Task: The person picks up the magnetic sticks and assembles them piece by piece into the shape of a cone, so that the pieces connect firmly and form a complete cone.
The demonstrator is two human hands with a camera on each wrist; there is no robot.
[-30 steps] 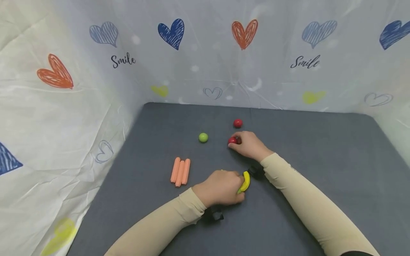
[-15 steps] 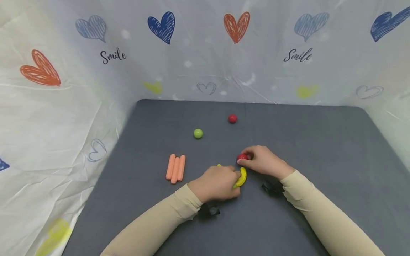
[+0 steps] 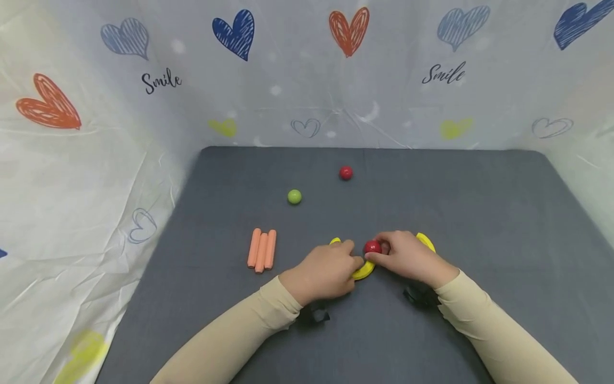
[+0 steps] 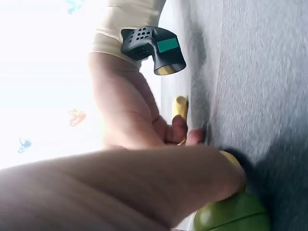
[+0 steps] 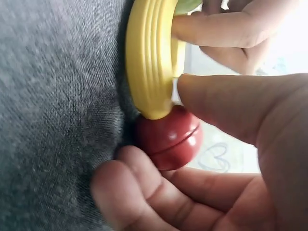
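Layout about the central banana on the table, sides as the person sees them. At its left end: the left hand, with a rounded piece beside it. Touching its right end: the held ball, within the right hand. Right and slightly behind, past that hand: a second banana. Well left: three sticks, side by side. Behind and left: the nearer ball. Farther behind, slightly left: the far ball. Beyond all: the cloth.
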